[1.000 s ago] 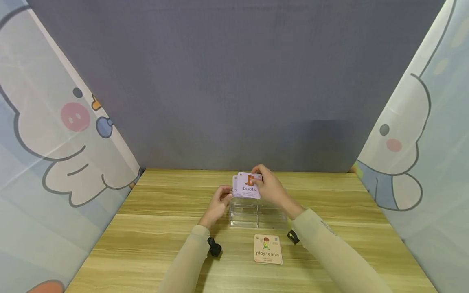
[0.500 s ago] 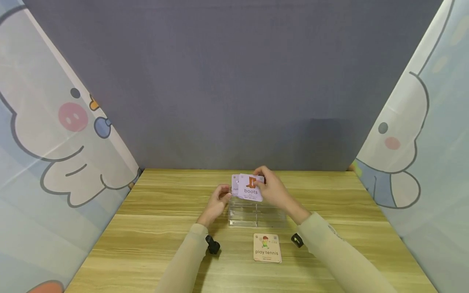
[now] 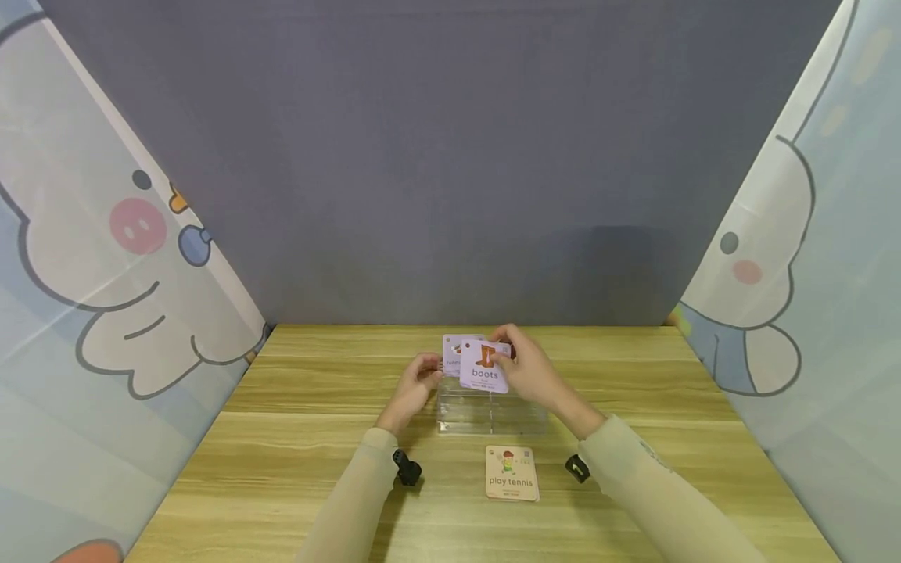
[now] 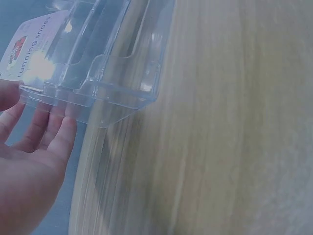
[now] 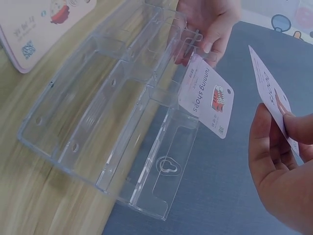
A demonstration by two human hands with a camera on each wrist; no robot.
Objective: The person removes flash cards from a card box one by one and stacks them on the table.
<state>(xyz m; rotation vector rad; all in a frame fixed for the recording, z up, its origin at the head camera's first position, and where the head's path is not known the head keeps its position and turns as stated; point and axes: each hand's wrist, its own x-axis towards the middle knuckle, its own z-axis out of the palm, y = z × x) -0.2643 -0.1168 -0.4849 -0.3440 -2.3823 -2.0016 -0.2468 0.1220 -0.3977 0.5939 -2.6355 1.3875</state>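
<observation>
Cards (image 3: 511, 473) with "play tennis" on top lie nearest me on the counter (image 3: 281, 453), before the clear rack (image 3: 464, 428). Step in hand, I judge: slotting cards into it. My right hand (image 3: 529, 371), fingers and thumb drawn together, pinches the boots card (image 3: 482, 380) apart from the rack; next move likely calls for aligning and lowering it. My left hand (image 3: 414, 389) grips the rack's far left corner, beside the running shoes card (image 5: 208, 95) in the rearmost left slot.

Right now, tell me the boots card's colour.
The boots card is pale purple, seen best in the head view.
</observation>
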